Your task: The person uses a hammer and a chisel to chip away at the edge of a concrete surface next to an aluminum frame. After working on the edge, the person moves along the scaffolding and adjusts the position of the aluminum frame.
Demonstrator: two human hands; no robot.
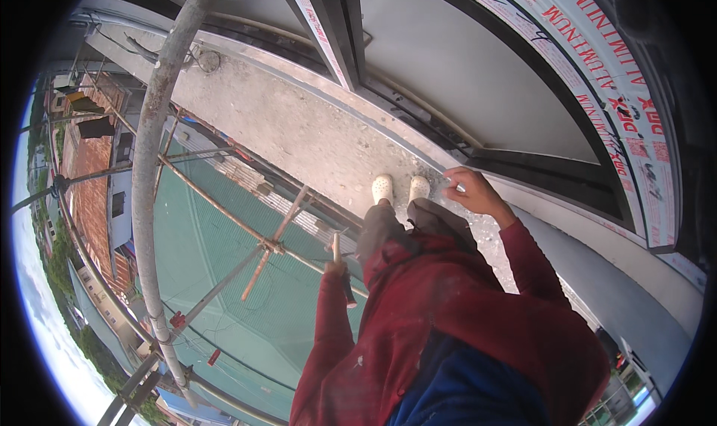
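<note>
My left hand is closed round a short hand tool, out to the left of my body. A pale, narrow part sticks up above the fist and a dark grip with some red shows below it; I cannot make out its exact kind. To the right, near the base of the window frame, hovers my right hand. Its fingers are loosely bent with thumb and forefinger apart, and nothing shows between them. Both arms wear dark red sleeves.
I stand in pale clogs on a dusty concrete ledge. Dark-framed windows with taped edges line its right. At left run a thick scaffold pole and bamboo poles, above a green roof lower down.
</note>
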